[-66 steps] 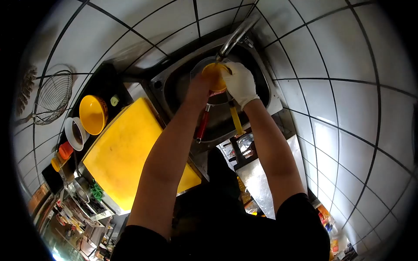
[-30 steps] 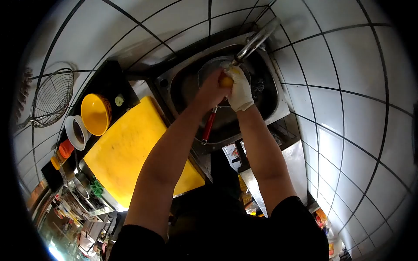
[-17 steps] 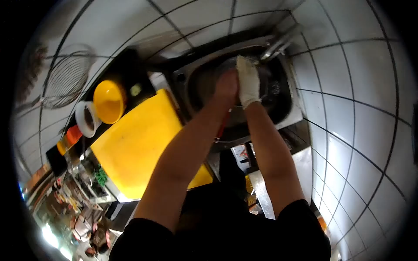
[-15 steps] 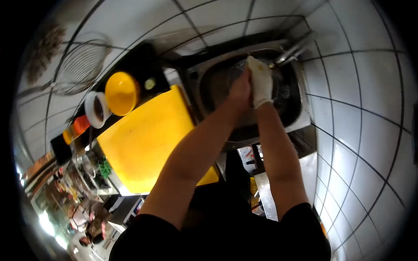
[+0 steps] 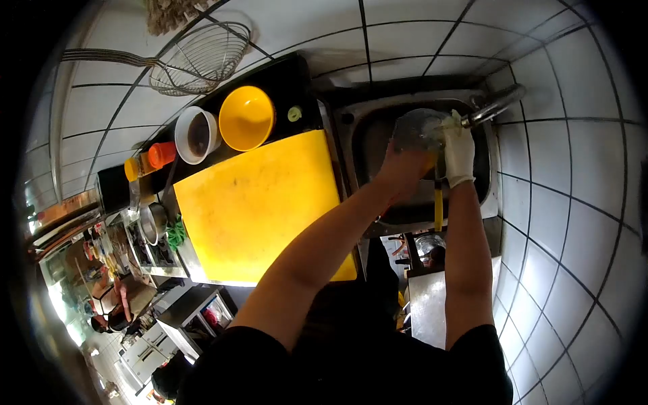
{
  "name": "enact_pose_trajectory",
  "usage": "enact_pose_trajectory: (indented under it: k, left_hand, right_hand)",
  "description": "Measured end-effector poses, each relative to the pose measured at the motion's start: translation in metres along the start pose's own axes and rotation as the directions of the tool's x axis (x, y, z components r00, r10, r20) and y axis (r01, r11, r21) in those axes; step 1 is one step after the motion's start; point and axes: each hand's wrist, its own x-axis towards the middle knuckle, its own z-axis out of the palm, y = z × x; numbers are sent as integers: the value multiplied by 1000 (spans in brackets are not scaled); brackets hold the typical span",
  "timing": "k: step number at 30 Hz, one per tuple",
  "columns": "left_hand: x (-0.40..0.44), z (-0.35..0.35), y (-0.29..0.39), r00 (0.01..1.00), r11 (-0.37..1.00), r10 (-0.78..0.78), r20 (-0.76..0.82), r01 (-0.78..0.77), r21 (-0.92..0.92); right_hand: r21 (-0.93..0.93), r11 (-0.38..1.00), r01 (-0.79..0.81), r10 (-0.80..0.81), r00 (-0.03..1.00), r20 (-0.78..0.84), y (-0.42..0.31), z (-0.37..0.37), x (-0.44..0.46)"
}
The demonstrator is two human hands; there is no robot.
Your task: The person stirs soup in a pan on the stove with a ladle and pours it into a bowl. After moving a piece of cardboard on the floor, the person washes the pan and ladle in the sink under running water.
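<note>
Over the metal sink point(image 5: 496, 196), my left hand point(image 5: 405, 172) is bare with curled, blurred fingers. Just beyond it is a clear, shiny, round shape point(image 5: 418, 128); whether it is thin plastic or splashing water I cannot tell. My right hand point(image 5: 460, 156), in a whitish glove, is beside it below the tap point(image 5: 496, 106), its fingertips partly hidden by glare and water. Between the hands, a narrow yellow strip like a handle point(image 5: 439, 206) reaches over the sink's front edge; I cannot tell whether either hand touches it.
Left of the sink lies a yellow cutting board point(image 5: 260, 206). Behind it stand a yellow bowl point(image 5: 247, 118), a white tub point(image 5: 196, 135) and an orange container point(image 5: 160, 154). A wire strainer point(image 5: 202, 57) hangs on the tiled wall. Another person point(image 5: 111, 297) is far off at lower left.
My hands were pressed together, the left against the glove; now they are apart, the gloved one nearer the tap. The clear shape and yellow strip now show plainly. The view has shifted.
</note>
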Motion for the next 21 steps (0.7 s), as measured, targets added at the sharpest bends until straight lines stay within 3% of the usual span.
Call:
enact_pose_trajectory:
  k: [1, 3, 5, 7, 8, 10, 12, 13, 14, 16, 19, 20, 21]
  left_hand:
    - [-8, -3, 5, 994, 998, 58, 87, -61, 27]
    - [-31, -18, 8, 947, 977, 182, 263, -204, 59]
    - [-66, -11, -11, 944, 935, 330, 20, -330, 132]
    - [-92, -80, 6, 962, 950, 186, 200, -228, 212]
    - [-110, -93, -1, 973, 959, 231, -1, -227, 167]
    - [-143, -124, -12, 918, 974, 216, -331, -181, 135]
    - [-166, -157, -21, 834, 964, 178, -523, -42, 262]
    - [-171, -164, -33, 718, 957, 236, -655, -52, 287]
    - [-177, -181, -31, 736, 952, 84, -672, 141, 272]
    - [-178, -189, -62, 647, 926, 49, -761, 256, 278]
    - [-169, -196, -96, 667, 870, -1, -745, 368, 328]
    - [-164, -197, -94, 692, 838, 32, -722, 376, 397]
    - [-157, -192, -86, 636, 860, 75, -768, 348, 372]
  right_hand:
    - [-143, 987, 75, -79, 997, -22, -7, -6, -4]
    - [-346, 936, 68, -87, 995, -41, -18, -24, -7]
    - [-544, 833, 100, -115, 993, 6, 0, -51, -1]
    - [-710, 695, 115, -54, 993, 108, 34, -74, 8]
    - [-774, 618, 137, -16, 987, 162, 47, -81, 10]
    - [-747, 635, 197, 5, 966, 259, 74, -84, -1]
    - [-700, 670, 249, 18, 936, 351, 115, -76, -3]
    - [-660, 724, 201, 40, 943, 331, 111, -72, -4]
    - [-638, 741, 209, 71, 921, 384, 103, -70, -7]
    - [-665, 686, 297, -53, 931, 361, 122, -59, -18]
    - [-783, 592, 193, -44, 977, 208, 119, -48, -32]
    - [-854, 486, 187, -30, 980, 197, 121, -47, -37]
    - [-891, 427, 154, 87, 974, 210, 122, -45, -37]
